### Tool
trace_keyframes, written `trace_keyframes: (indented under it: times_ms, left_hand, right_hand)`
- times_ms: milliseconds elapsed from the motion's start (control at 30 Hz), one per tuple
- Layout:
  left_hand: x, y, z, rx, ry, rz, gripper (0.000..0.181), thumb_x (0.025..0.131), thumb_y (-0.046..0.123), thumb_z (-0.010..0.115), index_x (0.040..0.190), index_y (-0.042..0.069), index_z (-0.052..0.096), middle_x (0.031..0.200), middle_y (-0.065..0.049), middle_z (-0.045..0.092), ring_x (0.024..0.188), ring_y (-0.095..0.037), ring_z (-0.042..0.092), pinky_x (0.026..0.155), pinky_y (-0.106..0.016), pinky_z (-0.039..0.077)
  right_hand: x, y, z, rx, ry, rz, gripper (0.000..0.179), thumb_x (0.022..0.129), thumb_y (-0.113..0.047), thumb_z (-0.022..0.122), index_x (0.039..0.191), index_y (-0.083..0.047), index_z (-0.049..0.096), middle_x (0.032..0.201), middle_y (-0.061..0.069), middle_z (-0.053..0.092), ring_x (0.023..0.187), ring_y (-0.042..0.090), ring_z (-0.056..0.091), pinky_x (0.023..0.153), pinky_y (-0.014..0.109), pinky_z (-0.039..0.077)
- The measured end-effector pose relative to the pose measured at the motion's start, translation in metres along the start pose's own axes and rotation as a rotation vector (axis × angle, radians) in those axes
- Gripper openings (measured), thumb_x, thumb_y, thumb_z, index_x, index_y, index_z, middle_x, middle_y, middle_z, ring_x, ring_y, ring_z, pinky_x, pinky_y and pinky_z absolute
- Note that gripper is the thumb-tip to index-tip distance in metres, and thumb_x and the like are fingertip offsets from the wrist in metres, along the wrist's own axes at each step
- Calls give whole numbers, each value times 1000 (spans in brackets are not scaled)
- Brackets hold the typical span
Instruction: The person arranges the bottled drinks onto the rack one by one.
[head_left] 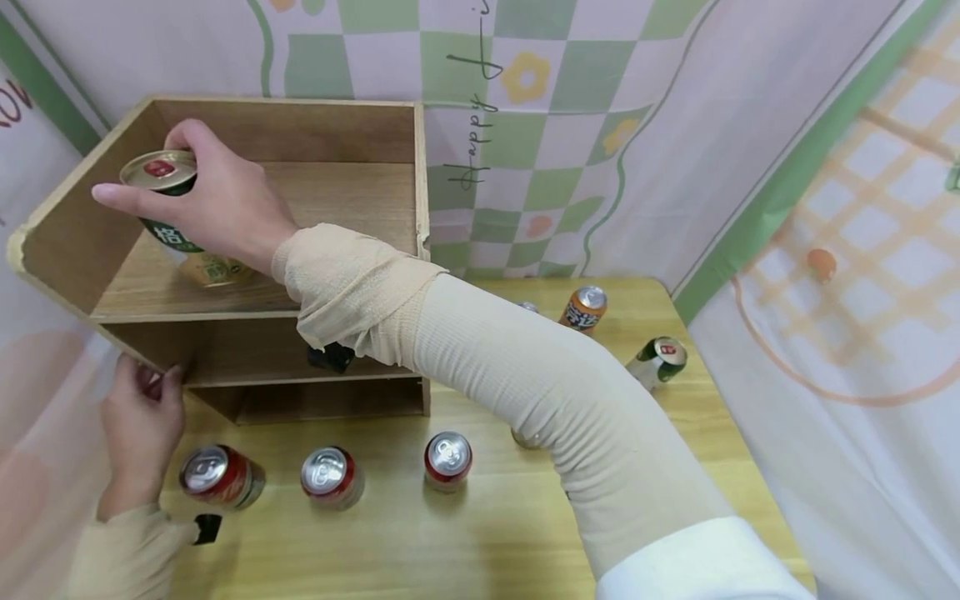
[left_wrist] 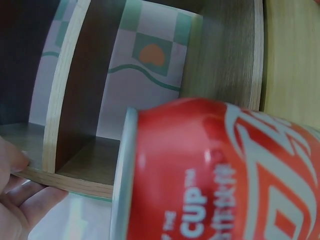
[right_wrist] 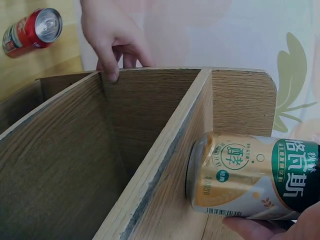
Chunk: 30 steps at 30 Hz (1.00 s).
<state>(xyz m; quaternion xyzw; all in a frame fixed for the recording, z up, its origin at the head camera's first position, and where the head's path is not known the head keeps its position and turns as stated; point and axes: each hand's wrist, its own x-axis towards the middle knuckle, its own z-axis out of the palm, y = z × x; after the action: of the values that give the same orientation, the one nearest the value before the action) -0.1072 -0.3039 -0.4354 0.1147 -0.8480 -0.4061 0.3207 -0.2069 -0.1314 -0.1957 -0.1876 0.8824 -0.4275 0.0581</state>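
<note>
In the head view my right hand (head_left: 228, 200) grips a green and gold drink can (head_left: 171, 236) near its top, thumb and fingers on either side. The can is at the left end of the top level of a wooden shelf (head_left: 330, 133). In the right wrist view, the base of that can (right_wrist: 245, 175) is right by the shelf board; whether they touch I cannot tell. My left hand (head_left: 142, 425) pinches the front edge of the shelf's left side panel, lower down. Fingers of this hand (right_wrist: 115, 35) show on both sides of the panel.
Red cola cans (head_left: 446, 458) stand in a row before the shelf; one (left_wrist: 180, 165) looms close in the left wrist view. Right of the shelf are an orange can (head_left: 583, 308) and a green-white can (head_left: 658, 362). My right forearm partly hides others. A patterned cloth (head_left: 525, 167) hangs behind.
</note>
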Motion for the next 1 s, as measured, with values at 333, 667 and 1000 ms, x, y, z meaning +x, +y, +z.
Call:
trace_keyframes:
  times_ms: [333, 667, 1000]
  left_hand:
    - [4, -2, -2, 46, -5, 8, 31, 96, 3, 57, 125, -7, 57, 112, -33, 69, 76, 30, 42, 70, 2, 35]
    - [4, -2, 1, 7, 2, 11, 32, 95, -3, 56, 126, -10, 55, 117, -36, 66, 78, 31, 41, 72, 4, 36]
    - [4, -3, 2, 12, 7, 6, 31, 95, 0, 56, 125, -9, 55, 115, -34, 67, 78, 31, 41, 72, 3, 37]
  right_hand:
    - [7, 9, -9, -3, -175, -42, 97, 85, -46, 79, 159, -32, 19, 134, -18, 50, 114, -7, 50, 88, 8, 38]
    - [6, 36, -13, 68, -322, -223, 94, 89, -10, 77, 160, -9, 16, 150, 2, 45, 131, 4, 46, 101, 8, 32]
    - [7, 37, -5, 59, -261, -189, 85, 87, -21, 82, 156, -13, 33, 142, -2, 54, 125, 4, 52, 96, 11, 39]
